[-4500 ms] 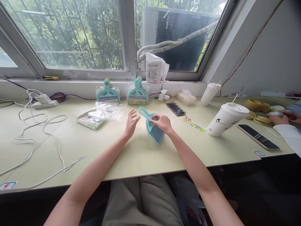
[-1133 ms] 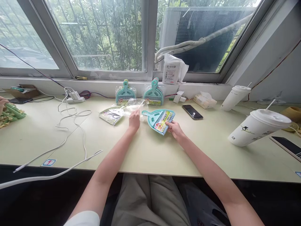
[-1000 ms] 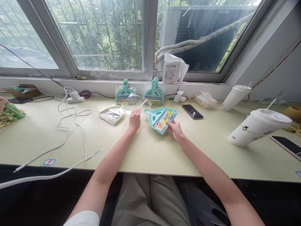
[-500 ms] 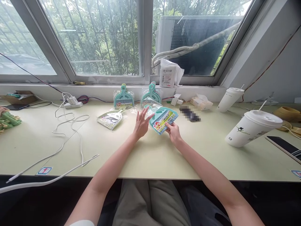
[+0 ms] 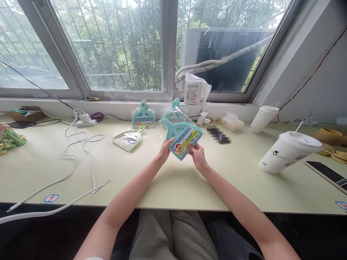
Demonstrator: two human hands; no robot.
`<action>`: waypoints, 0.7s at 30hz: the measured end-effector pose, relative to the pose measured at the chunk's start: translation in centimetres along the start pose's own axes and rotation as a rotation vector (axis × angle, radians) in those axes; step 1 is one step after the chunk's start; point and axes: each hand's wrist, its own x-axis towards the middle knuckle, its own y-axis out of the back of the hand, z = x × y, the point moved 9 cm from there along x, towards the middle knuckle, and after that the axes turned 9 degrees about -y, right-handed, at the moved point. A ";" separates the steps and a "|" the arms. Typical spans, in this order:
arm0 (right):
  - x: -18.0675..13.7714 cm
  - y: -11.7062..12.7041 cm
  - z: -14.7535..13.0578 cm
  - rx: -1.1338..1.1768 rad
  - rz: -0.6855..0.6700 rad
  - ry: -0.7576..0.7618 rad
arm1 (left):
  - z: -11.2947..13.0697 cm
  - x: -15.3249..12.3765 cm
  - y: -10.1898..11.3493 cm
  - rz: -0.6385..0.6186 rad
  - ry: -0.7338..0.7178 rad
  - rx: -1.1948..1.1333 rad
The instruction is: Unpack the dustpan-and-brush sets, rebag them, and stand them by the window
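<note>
Both hands hold a teal dustpan and brush set (image 5: pixel 181 133) in a clear plastic bag, tilted above the table. My left hand (image 5: pixel 164 151) grips its lower left edge with the thumb on the front. On the lower right edge, my right hand (image 5: pixel 197 156) pinches it beside the printed label. Behind it, another bagged teal dustpan set (image 5: pixel 175 115) leans against the wall, partly hidden. A similar teal set (image 5: pixel 143 116) stands to its left. A pale green dustpan set (image 5: pixel 129 138) lies wrapped on the table.
White cables (image 5: pixel 93 159) and a power strip (image 5: pixel 86 122) spread across the left of the table (image 5: pixel 168 191). Two lidded cups (image 5: pixel 287 153) stand right, near a phone (image 5: pixel 326 173). Tissue packs (image 5: pixel 231 121) sit behind. Another person's hand (image 5: pixel 2 129) shows at far left.
My left hand, previously open beside the dustpan set, has come down and taken its left edge. The set has turned slightly, and its handle now shows fully.
</note>
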 end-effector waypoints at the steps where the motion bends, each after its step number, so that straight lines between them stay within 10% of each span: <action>1: -0.1 0.0 0.0 0.014 0.011 0.008 | -0.2 -0.3 -0.4 -0.001 0.017 -0.014; 14: 0.7 1.0 -0.3 0.178 0.101 0.012 | -2.9 -2.6 -5.2 -0.255 0.206 -0.040; 21: 0.3 0.5 -0.5 0.167 0.076 0.035 | -0.6 -1.9 -3.8 -0.034 -0.019 -0.010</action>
